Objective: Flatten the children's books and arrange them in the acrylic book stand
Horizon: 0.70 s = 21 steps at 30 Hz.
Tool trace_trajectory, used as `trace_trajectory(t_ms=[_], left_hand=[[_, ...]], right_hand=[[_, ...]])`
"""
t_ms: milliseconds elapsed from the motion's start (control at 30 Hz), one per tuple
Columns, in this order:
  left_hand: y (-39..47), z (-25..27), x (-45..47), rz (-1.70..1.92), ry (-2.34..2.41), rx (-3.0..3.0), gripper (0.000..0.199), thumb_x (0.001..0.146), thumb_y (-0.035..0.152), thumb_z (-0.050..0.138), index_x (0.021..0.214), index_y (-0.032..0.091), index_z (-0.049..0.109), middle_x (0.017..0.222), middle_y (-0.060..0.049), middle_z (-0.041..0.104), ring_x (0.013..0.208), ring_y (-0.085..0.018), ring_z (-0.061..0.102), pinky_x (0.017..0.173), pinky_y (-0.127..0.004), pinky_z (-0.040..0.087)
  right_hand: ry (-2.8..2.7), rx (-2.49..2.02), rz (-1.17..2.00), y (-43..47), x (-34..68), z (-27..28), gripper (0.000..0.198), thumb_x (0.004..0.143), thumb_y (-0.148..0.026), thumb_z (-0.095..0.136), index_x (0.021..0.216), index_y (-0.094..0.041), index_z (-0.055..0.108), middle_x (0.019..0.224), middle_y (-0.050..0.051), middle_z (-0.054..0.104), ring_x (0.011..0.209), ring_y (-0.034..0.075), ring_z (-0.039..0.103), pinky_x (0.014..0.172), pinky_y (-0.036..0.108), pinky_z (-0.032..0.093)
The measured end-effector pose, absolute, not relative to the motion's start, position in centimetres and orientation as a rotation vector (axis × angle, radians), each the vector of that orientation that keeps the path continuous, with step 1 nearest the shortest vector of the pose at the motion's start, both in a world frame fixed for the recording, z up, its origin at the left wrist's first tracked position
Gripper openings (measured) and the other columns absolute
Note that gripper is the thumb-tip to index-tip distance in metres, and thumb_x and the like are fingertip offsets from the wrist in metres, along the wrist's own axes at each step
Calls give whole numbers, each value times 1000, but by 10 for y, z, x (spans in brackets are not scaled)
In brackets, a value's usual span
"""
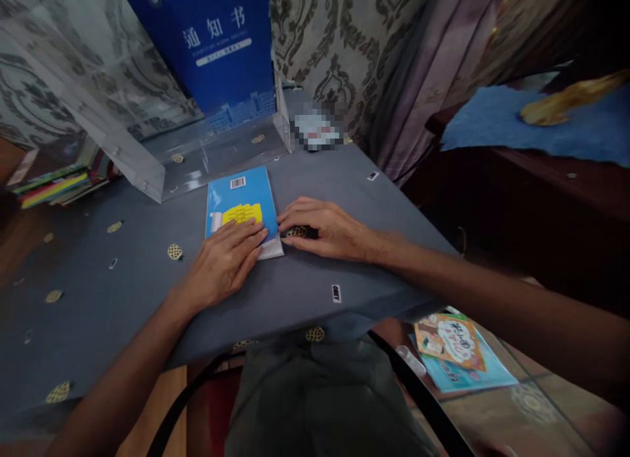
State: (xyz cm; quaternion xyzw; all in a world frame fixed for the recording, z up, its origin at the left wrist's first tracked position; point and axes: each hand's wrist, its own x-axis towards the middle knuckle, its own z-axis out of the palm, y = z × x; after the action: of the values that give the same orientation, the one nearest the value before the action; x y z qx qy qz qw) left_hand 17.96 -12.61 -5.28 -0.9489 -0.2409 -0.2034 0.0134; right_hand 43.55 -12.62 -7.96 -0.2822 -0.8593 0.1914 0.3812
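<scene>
A blue book [249, 189] lies flat on the grey patterned tablecloth [290, 289], a barcode near its far edge and a yellow patch with small print in the middle. My left hand [224, 260] rests flat across the near part of the cover, fingers stretched out and covering some of the yellow patch. At the book's right edge is my right hand [327, 227], its fingertips touching the side and its thumb apart from the fingers. Nothing shows between that thumb and the fingers except the cloth.
Behind the book stands a clear acrylic stand [147, 174] with a large blue folder [221, 56]. Stacked books [63, 181] lie at the far left. More books [457, 352] are on the floor at right. A side table with a blue cloth [482, 119] stands beyond.
</scene>
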Motion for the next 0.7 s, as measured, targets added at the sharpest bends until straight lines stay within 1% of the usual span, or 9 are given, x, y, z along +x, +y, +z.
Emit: trace_trajectory(t_ms=[167,300,533,700], left_hand=[[-127,-54,179,-635,-769,-2968,34,102,24,47,131,19,63,129,-10,70,124,-24,63,108,-51,51],[-127,-54,179,-620,-766,-2960,34,103,26,46,131,19,63,131,-10,69,126,-24,62,108,-50,51],[-127,-56,177,-566,-841,-3022,39,102,29,46,140,25,57,136,-9,65,130,-27,59,114,-54,45],[-128,-55,177,-530,-805,-3004,38,101,30,48,137,22,59,136,-11,65,130,-28,58,113,-53,45]], right_hand=[[-2199,-701,474,-127,436,-79,14,94,-23,60,98,-15,70,103,12,73,103,23,66,91,40,54],[-2185,-674,471,-129,436,-79,14,95,-22,58,99,-16,71,101,11,74,102,22,66,91,39,54],[-2160,-650,508,-134,437,-76,21,97,-22,55,110,-21,72,103,7,74,102,20,66,92,39,54],[-2304,-575,408,-136,439,-74,23,100,-23,52,104,-19,74,107,11,72,104,21,63,90,39,54]])
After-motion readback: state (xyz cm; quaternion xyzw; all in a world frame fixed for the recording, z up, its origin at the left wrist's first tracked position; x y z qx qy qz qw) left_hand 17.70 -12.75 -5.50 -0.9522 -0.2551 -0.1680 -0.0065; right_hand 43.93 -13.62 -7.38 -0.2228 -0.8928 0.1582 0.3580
